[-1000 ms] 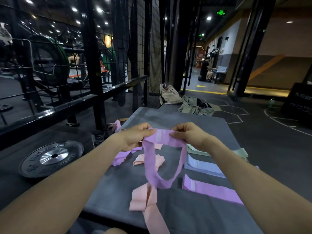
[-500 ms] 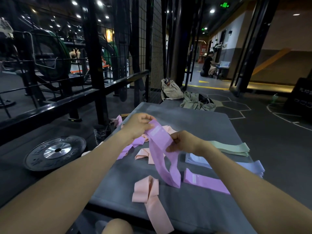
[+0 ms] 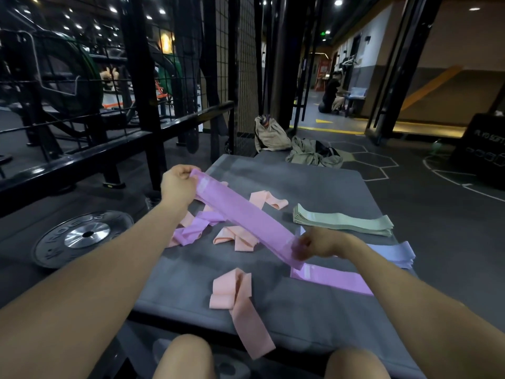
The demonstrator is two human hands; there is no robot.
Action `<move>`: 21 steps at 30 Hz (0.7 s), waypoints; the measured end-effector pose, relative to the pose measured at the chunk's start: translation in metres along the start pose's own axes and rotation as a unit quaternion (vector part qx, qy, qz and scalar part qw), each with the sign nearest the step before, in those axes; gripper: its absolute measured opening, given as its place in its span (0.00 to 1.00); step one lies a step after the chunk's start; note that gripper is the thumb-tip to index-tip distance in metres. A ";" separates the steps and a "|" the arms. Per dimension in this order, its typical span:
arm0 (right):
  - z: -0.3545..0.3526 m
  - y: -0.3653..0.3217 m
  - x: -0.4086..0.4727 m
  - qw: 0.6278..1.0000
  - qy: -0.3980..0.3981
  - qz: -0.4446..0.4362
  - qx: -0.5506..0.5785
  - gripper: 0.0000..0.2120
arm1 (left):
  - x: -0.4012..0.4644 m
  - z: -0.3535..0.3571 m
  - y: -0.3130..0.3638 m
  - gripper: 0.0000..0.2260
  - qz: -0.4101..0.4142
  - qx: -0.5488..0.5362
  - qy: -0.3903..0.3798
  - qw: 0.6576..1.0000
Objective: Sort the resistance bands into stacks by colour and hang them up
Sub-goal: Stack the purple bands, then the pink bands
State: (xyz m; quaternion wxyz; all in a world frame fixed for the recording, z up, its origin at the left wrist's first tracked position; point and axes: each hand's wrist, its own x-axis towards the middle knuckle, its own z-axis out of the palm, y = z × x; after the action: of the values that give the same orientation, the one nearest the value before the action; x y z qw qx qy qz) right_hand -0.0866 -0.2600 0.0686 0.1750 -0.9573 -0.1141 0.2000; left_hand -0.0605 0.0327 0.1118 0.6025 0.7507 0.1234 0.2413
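Sorting looks about half done to me: green stack [image 3: 343, 222] and blue stack [image 3: 393, 253] lie along the mat's [image 3: 314, 179] right edge, with one purple band [image 3: 332, 279] flat near the front-right corner, while loose pink bands [image 3: 240, 302] and purple ones wait by the left edge and nothing hangs yet. My left hand [image 3: 177, 184] and right hand [image 3: 318, 243] each pinch an end of the purple band [image 3: 243, 217], stretched flat above the mat's middle. Readable writing: ROGUE on the weight plate [image 3: 82, 237], PLYO SOFT on the black box [image 3: 483, 149].

This is a gym. A black steel rack [image 3: 142, 110] with mesh panels stands on the left, a weight plate [image 3: 82, 237] lies on the dark rubber floor [image 3: 437, 228], and green-rimmed plates [image 3: 79, 77] sit behind the bars. A grey padded mat [image 3: 314, 305] carries resistance bands [image 3: 341, 221]. White lines mark the floor.
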 end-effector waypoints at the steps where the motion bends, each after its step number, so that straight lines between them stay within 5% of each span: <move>1: -0.002 0.002 -0.002 1.000 0.009 0.004 -0.012 0.08 | -0.001 0.000 -0.002 0.10 -0.004 0.008 0.010 1.000; 4: -0.004 0.008 -0.003 0.997 0.082 0.009 -0.001 0.04 | -0.007 0.004 -0.009 0.09 -0.013 0.031 0.030 0.999; 9: -0.003 0.023 -0.005 0.971 0.147 0.061 0.177 0.10 | -0.017 0.010 -0.017 0.09 -0.023 0.059 0.024 0.998; 16: 0.000 0.044 -0.008 0.970 0.223 0.026 0.090 0.01 | -0.038 0.032 -0.019 0.09 -0.004 0.056 0.003 0.998; 18: -0.002 0.050 -0.013 0.968 0.244 0.025 0.044 0.06 | -0.040 0.037 -0.021 0.11 -0.004 0.069 -0.001 0.998; 21: 0.001 0.058 -0.027 0.963 0.225 0.040 0.142 0.09 | -0.041 0.044 -0.028 0.13 -0.011 0.067 -0.025 0.997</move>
State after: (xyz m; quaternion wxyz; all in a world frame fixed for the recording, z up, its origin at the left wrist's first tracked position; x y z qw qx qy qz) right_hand -0.1025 -0.3197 0.0545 0.3225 -0.9466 -0.0037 0.0005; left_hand -0.0700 -0.0171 0.0687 0.5561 0.7940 0.1322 0.2072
